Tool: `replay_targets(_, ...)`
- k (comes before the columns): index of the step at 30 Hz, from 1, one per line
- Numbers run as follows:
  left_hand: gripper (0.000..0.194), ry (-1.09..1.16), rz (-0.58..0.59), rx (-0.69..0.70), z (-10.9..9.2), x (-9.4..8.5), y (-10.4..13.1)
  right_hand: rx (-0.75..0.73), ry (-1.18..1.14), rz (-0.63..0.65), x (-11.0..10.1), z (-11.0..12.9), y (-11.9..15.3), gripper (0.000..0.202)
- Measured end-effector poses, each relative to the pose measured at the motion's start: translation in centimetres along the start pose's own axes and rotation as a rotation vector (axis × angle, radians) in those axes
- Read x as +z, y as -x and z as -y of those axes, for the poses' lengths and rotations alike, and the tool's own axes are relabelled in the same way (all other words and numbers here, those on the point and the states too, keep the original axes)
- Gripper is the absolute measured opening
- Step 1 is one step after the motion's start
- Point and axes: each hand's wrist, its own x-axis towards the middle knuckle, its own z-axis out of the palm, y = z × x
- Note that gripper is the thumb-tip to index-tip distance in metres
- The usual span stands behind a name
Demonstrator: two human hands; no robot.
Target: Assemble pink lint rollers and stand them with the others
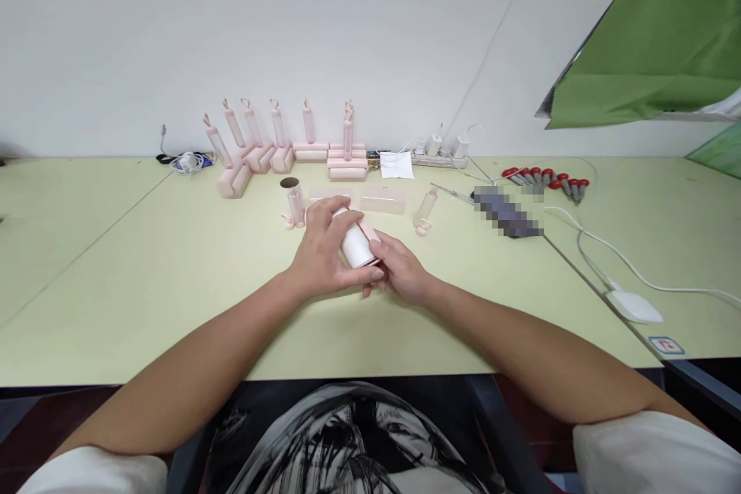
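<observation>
A white roll (355, 245) with a pink part along its right side is held tilted between my two hands, above the front middle of the table. My left hand (324, 251) wraps over it from the left, its thumb across the lower end. Around the lower right side close the fingers of my right hand (402, 268), some of them hidden beneath the roll. Just behind my hands lie two clear pinkish covers, one (384, 201) to the right and one (331, 194) partly behind my left hand.
Pink assembled pieces (234, 179) with upright tubes line the wall. A clear tube (427, 207), an open cylinder (291, 193), a blurred dark object (505, 212), red-capped items (538, 176), a power strip (440, 160) and a white charger (634, 306) surround the work area.
</observation>
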Motion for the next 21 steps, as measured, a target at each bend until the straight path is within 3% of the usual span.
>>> replay_targets(6,0.085,0.213,-0.082,-0.187,1.2,0.2,0.2,-0.056,0.010,-0.041,-0.7,0.4,-0.2,0.039)
replay_targets(14,0.074,0.677,0.116,-0.419,2.1,1.3,0.4,0.035,-0.032,0.048,-1.0,0.1,-0.5,0.043)
replay_targets(21,0.088,0.794,0.222,-0.575,1.3,1.0,0.7,0.153,0.207,0.193,-1.1,-0.4,-0.4,0.058)
